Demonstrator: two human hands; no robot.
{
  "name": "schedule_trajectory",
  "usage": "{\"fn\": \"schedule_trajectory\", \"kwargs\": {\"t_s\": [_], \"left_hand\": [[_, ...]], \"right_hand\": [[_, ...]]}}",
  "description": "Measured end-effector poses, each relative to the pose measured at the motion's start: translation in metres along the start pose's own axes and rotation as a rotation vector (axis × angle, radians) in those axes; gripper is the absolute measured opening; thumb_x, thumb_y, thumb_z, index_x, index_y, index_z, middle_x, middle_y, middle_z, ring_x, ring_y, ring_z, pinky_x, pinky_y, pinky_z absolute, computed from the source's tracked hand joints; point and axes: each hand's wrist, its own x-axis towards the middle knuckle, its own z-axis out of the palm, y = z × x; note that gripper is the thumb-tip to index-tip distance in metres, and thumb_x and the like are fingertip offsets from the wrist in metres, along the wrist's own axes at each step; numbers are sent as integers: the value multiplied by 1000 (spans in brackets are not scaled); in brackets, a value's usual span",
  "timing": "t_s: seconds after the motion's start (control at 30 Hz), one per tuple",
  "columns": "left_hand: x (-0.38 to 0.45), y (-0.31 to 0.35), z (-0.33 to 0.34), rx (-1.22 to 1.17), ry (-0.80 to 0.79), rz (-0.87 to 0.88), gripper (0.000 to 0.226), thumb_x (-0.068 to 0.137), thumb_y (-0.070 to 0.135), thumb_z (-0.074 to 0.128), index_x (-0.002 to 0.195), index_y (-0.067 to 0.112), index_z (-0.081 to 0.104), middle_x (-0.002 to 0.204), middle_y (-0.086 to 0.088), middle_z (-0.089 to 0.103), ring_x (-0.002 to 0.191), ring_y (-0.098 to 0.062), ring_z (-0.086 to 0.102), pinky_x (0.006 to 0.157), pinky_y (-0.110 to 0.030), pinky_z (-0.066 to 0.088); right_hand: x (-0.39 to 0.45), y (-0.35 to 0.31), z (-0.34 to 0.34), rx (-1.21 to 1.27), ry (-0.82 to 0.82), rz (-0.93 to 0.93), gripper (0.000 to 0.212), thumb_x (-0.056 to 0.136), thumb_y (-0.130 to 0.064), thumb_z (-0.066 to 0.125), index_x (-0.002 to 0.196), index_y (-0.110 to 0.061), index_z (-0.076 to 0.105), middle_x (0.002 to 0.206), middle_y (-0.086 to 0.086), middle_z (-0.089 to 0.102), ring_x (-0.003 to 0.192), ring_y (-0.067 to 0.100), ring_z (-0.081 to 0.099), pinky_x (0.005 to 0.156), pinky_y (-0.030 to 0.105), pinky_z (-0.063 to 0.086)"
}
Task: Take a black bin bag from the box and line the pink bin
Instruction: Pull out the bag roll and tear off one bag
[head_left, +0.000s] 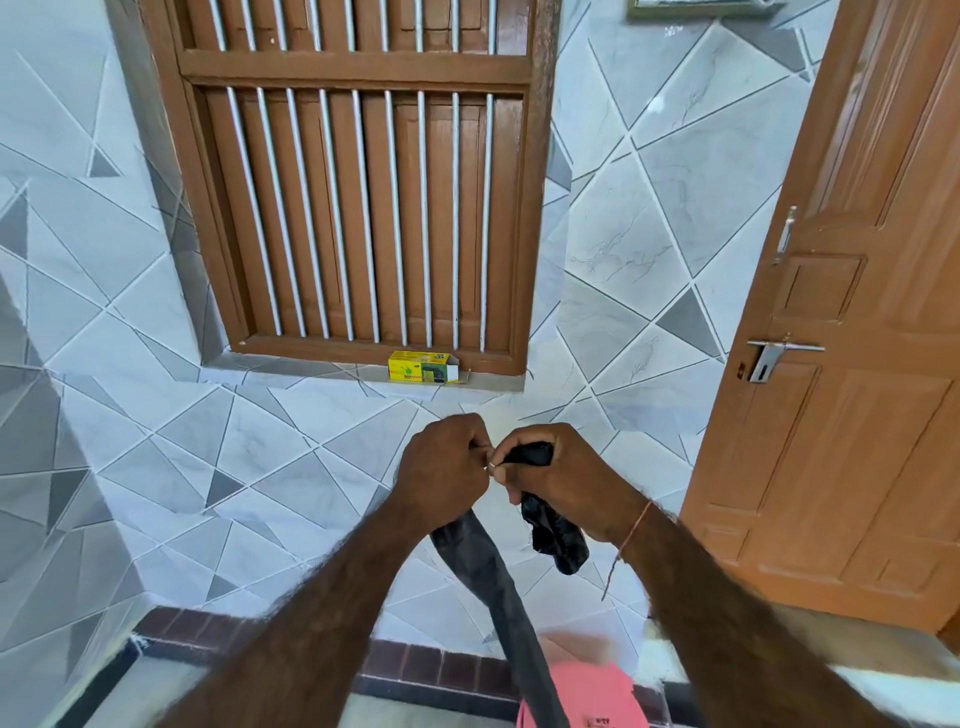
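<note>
Both my hands meet in front of the tiled wall, holding a black bin bag (498, 587) between them. My left hand (441, 473) grips one end, and a long folded length of the bag hangs from it down toward the floor. My right hand (556, 478) grips the other end, with a crumpled black tail dangling below the palm. The yellow bin-bag box (423, 368) lies on the window sill above the hands, its right flap open. The pink bin (587, 691) stands on the floor at the bottom edge, partly hidden behind the hanging bag.
A brown wooden window (358, 182) with metal bars fills the wall above the sill. A wooden door (852, 364) with a metal handle stands at the right. A dark brick-pattern skirting (415, 662) runs along the base of the wall.
</note>
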Motion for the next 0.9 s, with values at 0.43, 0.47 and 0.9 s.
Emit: {"fn": "schedule_trajectory", "kwargs": {"t_s": [0.43,0.47,0.9], "left_hand": [[84,-86,-4,-170,-4,95,38,75,-1,57,56,28,41,61,8,49,70,-23,51,60,-30,37],[94,-95,-6,-185,-2,101,38,74,-2,56,56,28,41,62,7,49,70,-24,50,60,-30,36],[174,-169,-24,-1364,-520,-51,30,96,18,48,81,-6,55,76,-1,65,61,-16,44,56,-22,40]], "right_hand": [[94,6,36,32,8,-32,7,84,5,65,80,1,70,57,8,61,53,17,56,61,23,49],[106,5,41,31,10,-32,7,84,5,65,80,2,70,56,7,60,53,17,55,61,23,49],[201,55,42,58,270,173,13,83,-12,73,72,-6,69,53,3,57,52,15,51,54,25,45]]}}
